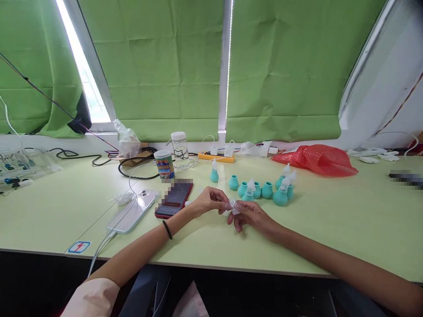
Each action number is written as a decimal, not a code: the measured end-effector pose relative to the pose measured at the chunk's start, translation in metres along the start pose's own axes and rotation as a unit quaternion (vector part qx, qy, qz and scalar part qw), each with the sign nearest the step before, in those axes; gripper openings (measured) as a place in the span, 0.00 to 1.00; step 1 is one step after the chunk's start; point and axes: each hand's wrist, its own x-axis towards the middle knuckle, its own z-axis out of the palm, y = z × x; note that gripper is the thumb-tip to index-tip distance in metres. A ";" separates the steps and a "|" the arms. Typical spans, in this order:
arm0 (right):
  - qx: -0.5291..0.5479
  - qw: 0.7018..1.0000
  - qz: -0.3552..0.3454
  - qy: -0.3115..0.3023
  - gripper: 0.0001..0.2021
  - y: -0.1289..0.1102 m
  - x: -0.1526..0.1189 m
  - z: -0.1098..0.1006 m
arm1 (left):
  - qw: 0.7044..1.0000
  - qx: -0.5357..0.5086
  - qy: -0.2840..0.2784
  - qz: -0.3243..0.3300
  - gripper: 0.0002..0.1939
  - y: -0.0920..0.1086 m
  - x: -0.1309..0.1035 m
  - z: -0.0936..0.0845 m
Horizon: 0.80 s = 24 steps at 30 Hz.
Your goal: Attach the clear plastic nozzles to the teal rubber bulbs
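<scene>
Between the fingertips of both hands is a small clear plastic piece point(234, 207). My left hand point(211, 201), with a dark band at its wrist, pinches it from the left. From the right, my right hand point(251, 215) grips the same piece with thumb and fingers. Just beyond the hands stand several teal rubber bulbs point(267, 190), some open at the top. Others carry clear tips, such as the bulb point(280, 197) at the right of the group. A separate teal bulb point(214, 176) with a clear nozzle stands farther back.
A dark phone point(174, 199) and a white phone point(134, 212) with a cable lie to the left. Behind them stand a printed can point(164, 165) and a clear jar point(180, 152). An orange power strip point(216, 157) and a red plastic bag point(313, 159) are at the back.
</scene>
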 end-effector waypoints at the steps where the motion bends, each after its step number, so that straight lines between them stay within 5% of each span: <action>1: 0.001 1.000 0.001 -0.003 0.16 0.000 0.000 -0.001 | 1.000 -0.003 -0.003 -0.002 0.10 -0.001 0.000 0.000; 24: -0.048 0.999 0.004 -0.018 0.16 -0.004 -0.001 0.000 | 1.000 0.015 -0.007 0.001 0.18 0.001 -0.003 0.011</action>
